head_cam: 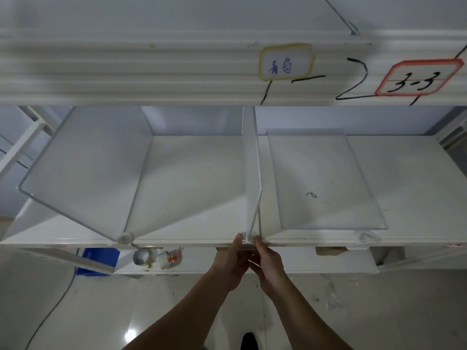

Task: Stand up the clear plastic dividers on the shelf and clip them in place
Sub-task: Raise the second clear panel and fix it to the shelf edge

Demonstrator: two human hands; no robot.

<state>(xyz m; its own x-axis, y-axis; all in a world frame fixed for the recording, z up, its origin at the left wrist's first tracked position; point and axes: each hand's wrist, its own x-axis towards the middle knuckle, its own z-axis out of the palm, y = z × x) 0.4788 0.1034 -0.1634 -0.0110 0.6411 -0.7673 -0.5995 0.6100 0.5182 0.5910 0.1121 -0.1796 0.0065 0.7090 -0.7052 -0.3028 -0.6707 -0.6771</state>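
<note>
Three clear plastic dividers are on the white shelf [197, 173]. The middle divider [252, 173] stands upright, seen edge-on. At its front foot a white clip [248, 241] sits on the shelf's front edge. My left hand [231, 261] and my right hand [269, 261] pinch that clip from either side. The left divider [86, 170] stands upright at an angle, its foot in a clip [125, 237]. The right divider [326, 180] lies flat on the shelf, with a clip [364, 237] at its front corner.
An upper shelf's front rail [151, 69] carries a yellow-edged label [286, 62] and a red-edged label [418, 78]. Below the shelf's edge sit a tape roll [142, 256], a white cup [168, 260] and a blue crate [98, 261]. A black cable [54, 306] runs over the tiled floor.
</note>
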